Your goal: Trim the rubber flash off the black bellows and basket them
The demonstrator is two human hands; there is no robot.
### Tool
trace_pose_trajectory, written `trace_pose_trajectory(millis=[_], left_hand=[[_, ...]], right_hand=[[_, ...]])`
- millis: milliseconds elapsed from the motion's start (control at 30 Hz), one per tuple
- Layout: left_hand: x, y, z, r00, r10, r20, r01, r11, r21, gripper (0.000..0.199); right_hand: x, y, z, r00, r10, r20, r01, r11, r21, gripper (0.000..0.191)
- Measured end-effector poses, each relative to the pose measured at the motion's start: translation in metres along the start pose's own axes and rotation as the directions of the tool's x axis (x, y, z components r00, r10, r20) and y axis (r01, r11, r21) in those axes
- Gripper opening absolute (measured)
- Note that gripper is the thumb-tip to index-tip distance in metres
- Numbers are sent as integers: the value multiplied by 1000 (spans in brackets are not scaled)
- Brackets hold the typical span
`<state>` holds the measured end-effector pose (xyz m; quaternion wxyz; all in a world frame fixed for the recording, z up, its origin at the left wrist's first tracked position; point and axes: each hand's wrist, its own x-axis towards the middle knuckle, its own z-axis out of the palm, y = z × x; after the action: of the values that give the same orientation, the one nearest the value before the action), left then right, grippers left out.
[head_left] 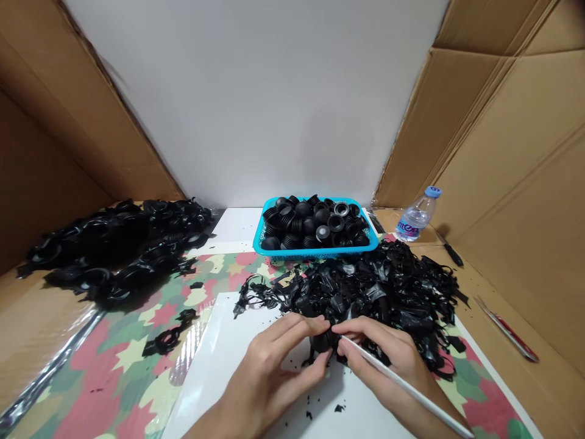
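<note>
Between the fingertips of my left hand (278, 360) is a small rounded black rubber part (322, 342), held over the white sheet (219, 366). My right hand (388, 360) pinches a thin white stick-like tool (402, 383), whose far end meets the part; its tip is hidden by the fingers. Both hands are close together at the near edge of a heap of black rubber scraps (388, 292). Behind the heap, a blue basket (315, 251) holds several ribbed black rubber pieces.
A large pile of black rubber parts (123, 250) lies at the left. At the right are a water bottle (417, 214), a black-handled tool (450, 250) and a red-handled cutter (509, 332). Cardboard walls (516, 152) flank the patterned tabletop (105, 378).
</note>
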<state>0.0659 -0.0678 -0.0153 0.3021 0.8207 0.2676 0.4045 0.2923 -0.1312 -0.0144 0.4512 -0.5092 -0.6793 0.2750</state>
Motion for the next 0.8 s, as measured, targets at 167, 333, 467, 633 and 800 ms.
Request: trace_pose_trajectory(millis=[167, 333, 467, 633, 800], left_hand=[[8, 6, 1, 998, -19, -63, 19, 1000, -1, 31], [12, 10, 3, 997, -52, -55, 48, 996, -71, 25], [16, 8, -1, 998, -15, -58, 10, 995, -95, 34], [17, 6, -3, 998, -22, -62, 14, 991, -132, 36], [18, 6, -8, 998, 16, -65, -23, 994, -111, 39]], right_hand=[[-1, 6, 15, 974, -144, -176, 123, 984, -126, 22], [4, 17, 12, 897, -207, -392, 69, 939, -338, 20], [8, 17, 1, 919, -167, -358, 33, 935, -352, 20], [7, 15, -5, 946, -66, -317, -24, 962, -271, 17], [-1, 15, -9, 987, 53, -149, -63, 996, -63, 28]])
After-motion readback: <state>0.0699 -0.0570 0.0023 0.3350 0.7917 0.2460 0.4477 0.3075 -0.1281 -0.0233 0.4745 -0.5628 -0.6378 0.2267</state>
